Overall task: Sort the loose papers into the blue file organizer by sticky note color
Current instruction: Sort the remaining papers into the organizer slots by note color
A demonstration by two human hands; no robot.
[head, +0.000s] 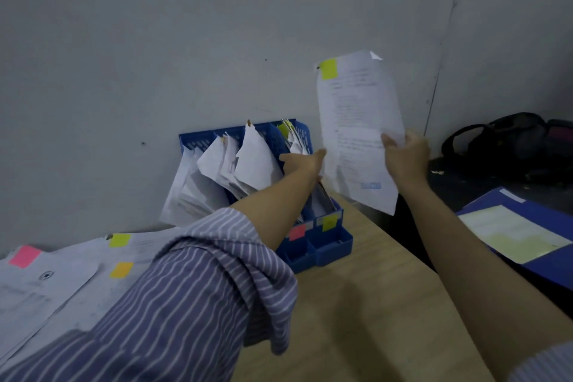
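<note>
Above the blue file organizer (313,245), just to its right, the right hand (406,158) is pinching a white paper (356,133) by its lower right edge and holding it up in the air; a yellow-green sticky note (328,69) is sitting on the top left corner of that paper; the left hand (305,163) is reaching into the right end of the organizer, among the papers standing there, but I cannot tell if its fingers are gripping anything; the organizer is sitting on the tabletop (372,304) against the wall, and small pink and yellow tags are showing on its front; left of the organizer, loose papers (62,282) are lying flat with pink, yellow-green and orange notes on them; right of the organizer, a blue folder (552,260) is lying open; behind that folder, a black bag (508,139) is resting.
</note>
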